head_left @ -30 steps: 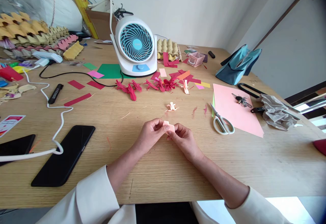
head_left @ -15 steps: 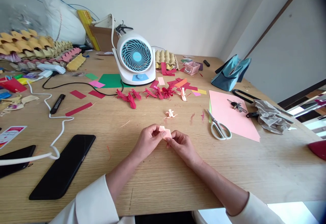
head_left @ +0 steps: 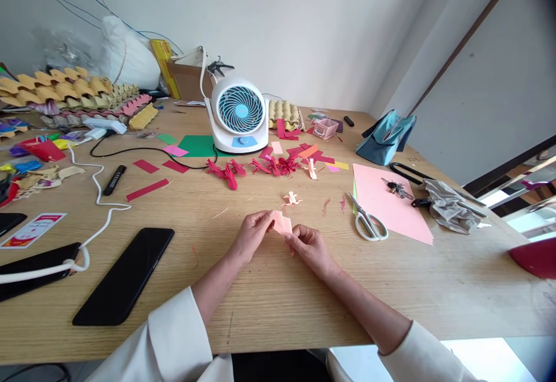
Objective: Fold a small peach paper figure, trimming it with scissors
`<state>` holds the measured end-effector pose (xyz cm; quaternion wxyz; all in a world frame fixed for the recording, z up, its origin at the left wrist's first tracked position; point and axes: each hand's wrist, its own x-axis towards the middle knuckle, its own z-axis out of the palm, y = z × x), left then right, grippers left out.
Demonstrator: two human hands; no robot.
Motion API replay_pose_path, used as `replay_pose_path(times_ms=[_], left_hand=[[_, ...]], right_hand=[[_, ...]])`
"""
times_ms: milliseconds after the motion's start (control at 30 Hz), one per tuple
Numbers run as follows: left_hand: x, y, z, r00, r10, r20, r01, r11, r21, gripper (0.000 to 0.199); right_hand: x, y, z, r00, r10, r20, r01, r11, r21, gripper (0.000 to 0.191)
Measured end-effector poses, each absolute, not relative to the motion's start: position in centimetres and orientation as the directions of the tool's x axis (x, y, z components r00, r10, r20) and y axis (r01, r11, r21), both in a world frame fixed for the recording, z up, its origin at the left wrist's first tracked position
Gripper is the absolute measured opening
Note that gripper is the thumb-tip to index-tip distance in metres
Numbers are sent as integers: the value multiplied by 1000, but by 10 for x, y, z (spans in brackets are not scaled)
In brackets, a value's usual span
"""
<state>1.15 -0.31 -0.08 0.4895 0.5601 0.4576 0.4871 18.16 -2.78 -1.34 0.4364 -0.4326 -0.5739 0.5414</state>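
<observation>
A small folded piece of pale pink paper is held between my two hands, above the table's near middle. My left hand pinches its left edge, and my right hand grips the lower right corner. A crease runs across the paper. Just beyond my fingers lies a crumpled pale paper shape. Farther back sit several red folded paper shapes and another pale one. White-handled scissors rest to the right of my right hand, blades pointing away.
A white fan stands at the back among cut paper strips. Pink sheets with keys lie right, near a teal bag. On the left are a black phone, a white cable and egg trays.
The view has shifted slightly left and up. The paper is turned and more of it shows between my hands; my left fingers have moved to its upper left edge.
</observation>
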Motion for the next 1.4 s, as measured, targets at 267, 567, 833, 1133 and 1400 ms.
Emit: replay_pose_path(times_ms=[267, 567, 833, 1133, 1400], left_hand=[[19, -10, -1, 246, 969, 0, -83, 21, 996, 42], [27, -14, -1, 154, 987, 45, -99, -30, 995, 34], [25, -14, 2, 89, 996, -16, -129, 28, 991, 31], [25, -15, 1, 202, 979, -36, -198, 77, 977, 30], [22, -15, 3, 283, 959, -3, -206, 63, 977, 32]], right_hand=[[183, -27, -13, -177, 981, 76, 13, 79, -997, 46], [181, -28, -10, -240, 969, 56, 50, 69, -996, 47], [183, -28, -11, -290, 956, 34, 23, 43, -999, 39], [184, -27, -11, -310, 950, 31, 8, 35, -999, 38], [188, -24, -9, -296, 954, 37, -29, 29, -999, 43]])
